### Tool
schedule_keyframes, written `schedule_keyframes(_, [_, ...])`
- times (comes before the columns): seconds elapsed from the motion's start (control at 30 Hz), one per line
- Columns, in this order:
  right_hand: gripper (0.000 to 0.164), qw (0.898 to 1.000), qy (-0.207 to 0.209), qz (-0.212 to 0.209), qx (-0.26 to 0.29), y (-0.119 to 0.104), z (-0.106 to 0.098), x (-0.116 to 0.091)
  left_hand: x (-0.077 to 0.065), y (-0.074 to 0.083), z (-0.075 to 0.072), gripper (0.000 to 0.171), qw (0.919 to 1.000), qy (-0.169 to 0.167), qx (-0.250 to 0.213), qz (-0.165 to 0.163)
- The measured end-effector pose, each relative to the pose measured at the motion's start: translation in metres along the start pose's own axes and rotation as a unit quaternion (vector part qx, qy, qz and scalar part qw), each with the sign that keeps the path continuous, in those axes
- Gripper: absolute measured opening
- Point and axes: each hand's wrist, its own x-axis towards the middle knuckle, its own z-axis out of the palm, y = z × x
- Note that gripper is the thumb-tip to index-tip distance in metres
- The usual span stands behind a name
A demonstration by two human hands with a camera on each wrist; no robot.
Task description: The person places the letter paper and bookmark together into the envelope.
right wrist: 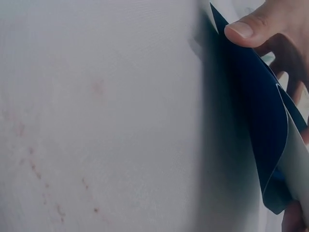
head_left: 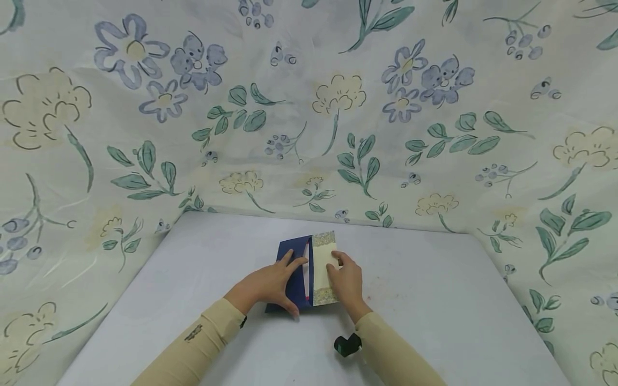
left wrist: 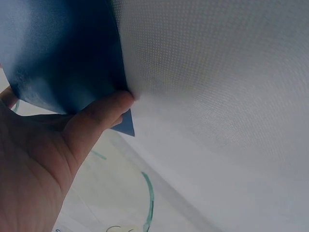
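Observation:
A dark blue paper folder [head_left: 295, 284] sits tilted at the middle of the white table. Its right side is a cream panel [head_left: 322, 268] with patterned bands at both ends. Between them a narrow opening shows something white with pink at its edge. My left hand [head_left: 276, 280] spreads over the blue side and holds it, thumb along the near edge; in the left wrist view that thumb [left wrist: 108, 108] presses at the folder's border. From the right, my right hand [head_left: 347, 279] pinches the cream panel's outer edge. In the right wrist view the folder's blue underside [right wrist: 256, 101] rises off the table.
The white table [head_left: 425, 300] has faint reddish specks right of the folder. Floral-print fabric [head_left: 309, 134] stands as a wall behind and at both sides. A small black object [head_left: 346, 346] shows beside the right sleeve.

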Motion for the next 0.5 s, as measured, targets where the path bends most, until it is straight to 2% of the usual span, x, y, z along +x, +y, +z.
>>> schedule_keyframes(0.5, [0.035, 1.0, 0.001, -0.008, 0.007, -0.002, 0.011, -0.003, 0.0, -0.001, 0.001, 0.127, 1.0, -0.001, 0.002, -0.005])
